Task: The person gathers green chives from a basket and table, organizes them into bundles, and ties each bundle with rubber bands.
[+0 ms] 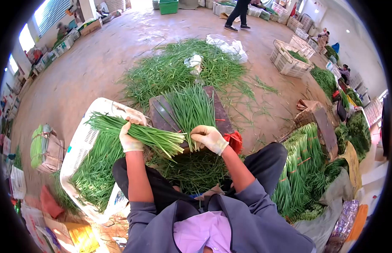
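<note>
My left hand [130,137], in a pale glove, is wrapped round a thick bunch of green chives [158,135], its pale cut ends pointing right. My right hand [209,138], gloved too, has thumb and fingers pinched together at the lower ends of a loose pile of chives [189,107]. That pile lies on a dark low board [160,111] in front of me. A red plastic bag or cloth [234,141] hangs at the board's right corner, beside my right wrist.
A white crate [80,147] of chives stands at my left. On my right lie stacked, banded chive bundles [303,162]. Trimmings [162,74] cover the floor ahead, with a white plastic bag [231,48]. A person [238,17] walks at the back.
</note>
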### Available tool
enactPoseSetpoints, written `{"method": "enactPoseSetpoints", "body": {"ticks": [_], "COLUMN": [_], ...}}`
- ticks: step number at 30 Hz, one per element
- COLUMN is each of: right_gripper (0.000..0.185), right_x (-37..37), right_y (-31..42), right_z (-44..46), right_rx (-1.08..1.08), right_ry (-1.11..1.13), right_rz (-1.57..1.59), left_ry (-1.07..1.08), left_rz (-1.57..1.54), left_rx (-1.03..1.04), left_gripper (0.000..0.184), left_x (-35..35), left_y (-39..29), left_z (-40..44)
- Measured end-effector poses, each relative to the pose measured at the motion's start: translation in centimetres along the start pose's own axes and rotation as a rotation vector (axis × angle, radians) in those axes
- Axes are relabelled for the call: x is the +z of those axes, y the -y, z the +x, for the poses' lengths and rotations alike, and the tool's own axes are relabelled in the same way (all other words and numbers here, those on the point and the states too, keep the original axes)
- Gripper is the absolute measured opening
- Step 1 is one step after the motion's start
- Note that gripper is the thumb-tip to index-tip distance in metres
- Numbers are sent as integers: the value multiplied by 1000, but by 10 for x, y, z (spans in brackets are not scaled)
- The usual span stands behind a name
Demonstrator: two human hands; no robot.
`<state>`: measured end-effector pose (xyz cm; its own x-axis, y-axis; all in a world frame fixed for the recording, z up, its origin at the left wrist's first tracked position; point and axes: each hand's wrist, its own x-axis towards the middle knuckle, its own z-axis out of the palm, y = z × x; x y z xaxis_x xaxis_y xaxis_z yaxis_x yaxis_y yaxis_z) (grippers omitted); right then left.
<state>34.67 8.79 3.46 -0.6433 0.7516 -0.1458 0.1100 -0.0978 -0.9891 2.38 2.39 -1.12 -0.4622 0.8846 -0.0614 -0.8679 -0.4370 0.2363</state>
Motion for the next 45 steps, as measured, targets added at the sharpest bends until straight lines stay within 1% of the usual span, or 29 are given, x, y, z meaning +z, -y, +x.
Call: {"method": "enactPoseSetpoints", "body": {"ticks": [2, 4, 5, 6, 8, 10, 12, 13, 14, 16, 17, 18, 20, 21, 24, 26, 27, 29, 30, 31, 32, 35, 36, 38, 39, 41, 42, 44, 45], "right_gripper": [24, 26, 26, 26, 24, 21, 17, 16, 18, 22, 25, 25, 27, 29, 20, 19, 21, 22, 23, 22, 23, 27, 27, 20, 20, 25, 25, 26, 23], "right_x": [10, 16, 18, 20, 25, 25, 19, 14, 6, -1, -3, 0, 18, 25, 31, 21, 13, 0, -6, -1, 2, 16, 25, 47, 54, 67, 73, 85, 88], "right_y": [7, 21, 8, 10, 13, 10, 9, 10, -7, -15, -20, -15, 0, 0, -12, -13, -19, -67, -90, -94, -98, -88, -74, -43, -31, -13, -8, -2, -1], "right_z": [2, 4, 12, 12, 10, 12, 7, 4, 8, 7, 9, 9, 13, 19, 25, 17, 12, 7, 3, 3, -3, -12, -14, -18, -19, -21, -22, -23, -20], "right_rx": [-154, -226, -401, -402, -326, -354, -178, -80, -151, -30, -33, -32, -221, -113, -130, -74, 130, -11, 76, 352, 437, 253, 251, 73, 71, -80, -83, -296, -414], "right_ry": [11, 60, 77, 77, 191, 195, 103, 44, -64, -159, -108, -108, -64, 53, 169, 33, 36, 145, 315, 489, 550, 546, 550, 230, 232, -31, -29, -250, -234], "right_rz": [-83, -307, -343, -342, -433, -488, -373, -179, -123, 14, 42, 41, -146, -87, -206, -240, -199, -750, -978, -1223, -1350, -1118, -1121, -1016, -1018, -1046, -1048, -988, -952], "left_ry": [29, 12, 17, 20, 35, 50, 72, 6, 5, -72, -52, -53, -59, -94, -48, -75, -125, -234, -241, -285, -324, -317, -328, -327, -350, -373, -397, -420, -441], "left_rz": [45, 37, 49, 60, 46, 27, 111, 48, 45, 3, 46, 45, 10, 57, 113, 54, 121, 215, 215, 188, 161, 136, 160, 169, 146, 118, 107, 96, 79], "left_rx": [-28, -40, -58, -73, -112, -149, -90, -73, -68, -30, -3, -4, -75, -64, -107, -119, -42, 91, 96, 91, 86, 119, 127, 128, 117, 109, 107, 108, 88], "left_gripper": [22, 23, 23, 24, 23, 23, 23, 23, 23, 22, 21, 21, 20, 18, 16, 14, 13, 9, 9, 9, 11, 13, 15, 16, 17, 18, 18, 19, 20], "left_x": [0, 4, 5, 7, 10, 14, 17, 17, 16, 17, 17, 17, 17, 22, 20, 22, 20, 20, 20, 20, 21, 8, 5, 1, 4, 6, 6, 7, 10], "left_y": [3, 7, 7, 7, 7, 7, 6, 5, 4, 1, 3, 5, 9, 13, 11, 7, 4, 3, 1, 0, -2, -3, -3, -5, -4, -3, -2, 0, 3], "left_z": [1, -1, -2, -4, -7, -9, -12, -10, -8, -8, -8, -6, -5, -7, -6, -9, -9, -9, -9, -8, -5, -2, 1, 2, 0, 0, 1, 1, 0]}}
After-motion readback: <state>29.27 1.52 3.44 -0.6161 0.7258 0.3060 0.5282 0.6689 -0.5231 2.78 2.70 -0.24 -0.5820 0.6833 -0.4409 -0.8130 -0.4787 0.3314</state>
